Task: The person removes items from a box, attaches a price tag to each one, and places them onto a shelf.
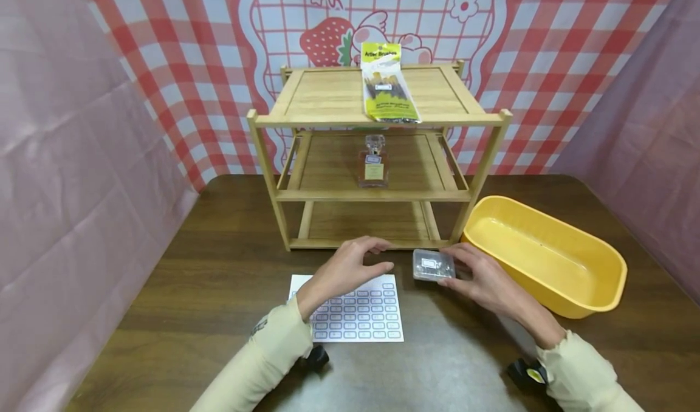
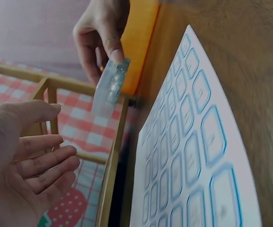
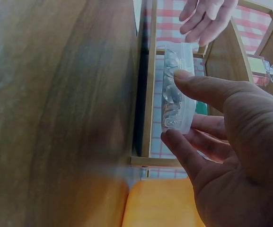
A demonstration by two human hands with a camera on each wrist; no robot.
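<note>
My right hand (image 1: 487,278) pinches a small clear plastic box (image 1: 432,265) between thumb and fingers, above the table in front of the shelf. A small label sits on the box's lid, and the right wrist view shows shiny clear and silvery pieces inside the box (image 3: 171,90). My left hand (image 1: 350,266) hovers over a white sheet of labels (image 1: 358,315) printed with rows of blue-outlined boxes. Its fingers are relaxed and apart, with nothing held, as the left wrist view also shows for the left hand (image 2: 32,156).
A three-tier wooden shelf (image 1: 377,195) stands at the back. On its top lies a pack of artist brushes (image 1: 385,87); a perfume bottle (image 1: 374,166) stands on the middle tier. To the right is a yellow plastic basin (image 1: 547,266). Checked cloth (image 1: 180,65) hangs behind.
</note>
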